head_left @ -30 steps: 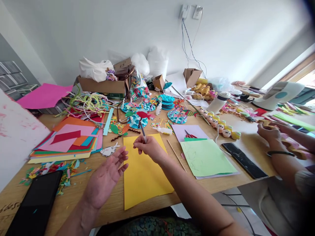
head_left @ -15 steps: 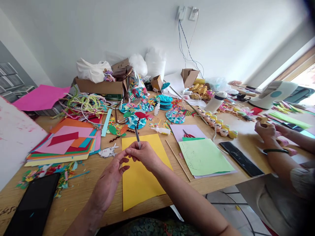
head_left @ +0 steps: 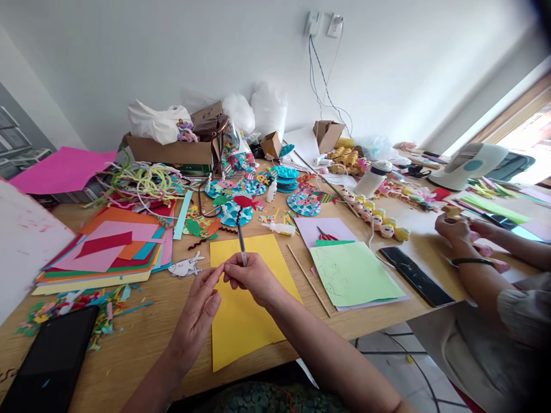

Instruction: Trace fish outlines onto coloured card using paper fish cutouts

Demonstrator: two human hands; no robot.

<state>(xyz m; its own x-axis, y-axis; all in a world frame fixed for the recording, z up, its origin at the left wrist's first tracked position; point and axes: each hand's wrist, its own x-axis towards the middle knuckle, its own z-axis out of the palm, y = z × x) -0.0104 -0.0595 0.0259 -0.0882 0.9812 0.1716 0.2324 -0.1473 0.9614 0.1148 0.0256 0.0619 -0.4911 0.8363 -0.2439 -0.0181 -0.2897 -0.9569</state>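
Observation:
A pen (head_left: pixel 241 241) stands nearly upright in my right hand (head_left: pixel 253 278), its grey barrel showing above the fingers. My left hand (head_left: pixel 193 318) has its fingers stretched out, and their tips touch the fingertips of my right hand. Both hands are above a yellow sheet of paper (head_left: pixel 241 338) on the table. Left of the sheet lies a white paper fish (head_left: pixel 186 267) with drawn outlines. A thin wooden stick (head_left: pixel 309 281) is to its right, beside a light green sheet (head_left: pixel 359 275) with pencil lines.
Stacked coloured paper (head_left: pixel 107 252), paper scraps and a black tablet (head_left: pixel 51 355) occupy the left. Glue bottles (head_left: pixel 282 229), red-handled scissors (head_left: pixel 327 236) and decorated blue discs lie beyond the yellow sheet. At right are a black phone (head_left: pixel 415 276) and another person's hands (head_left: pixel 456 229).
My left hand's fingers have drawn closer together, with their tips still at my right hand. The pen stays in my right hand. The view has shifted slightly.

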